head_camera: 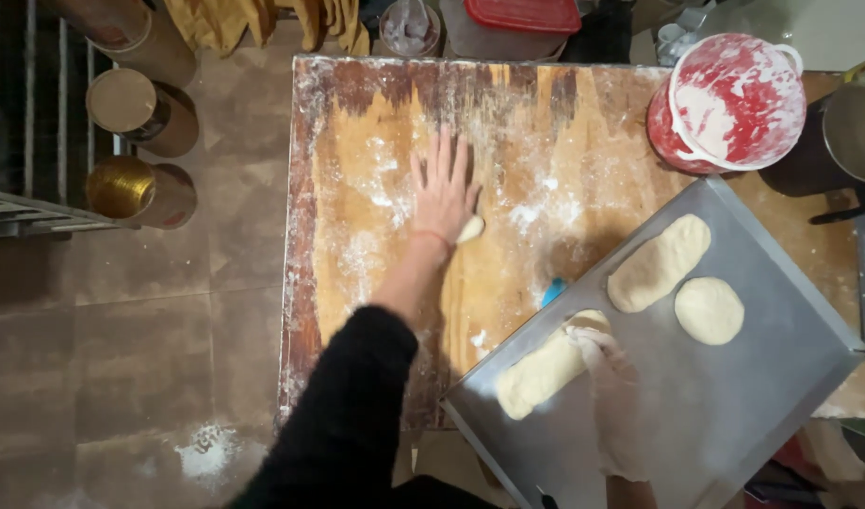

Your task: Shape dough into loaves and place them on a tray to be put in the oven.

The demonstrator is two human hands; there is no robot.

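My left hand (447, 184), reaching out of a black sleeve, lies flat with fingers spread on the floured wooden table (357, 123). A small lump of dough (470, 229) shows under the heel of that palm. My right hand (607, 386), white with flour or a glove, rests on a metal tray (734, 405), its fingers over the upper end of a long dough piece (536, 377). Farther along the tray lie an oval dough piece (659, 264) and a round one (709, 310), clear of both hands.
A red bucket with a floured lid (734, 99) and a dark metal pot (852, 132) stand at the table's far right. A small blue object (552, 292) lies by the tray's edge. Brown cylinders (122, 188) stand on the tiled floor at left, near spilled flour (206, 452).
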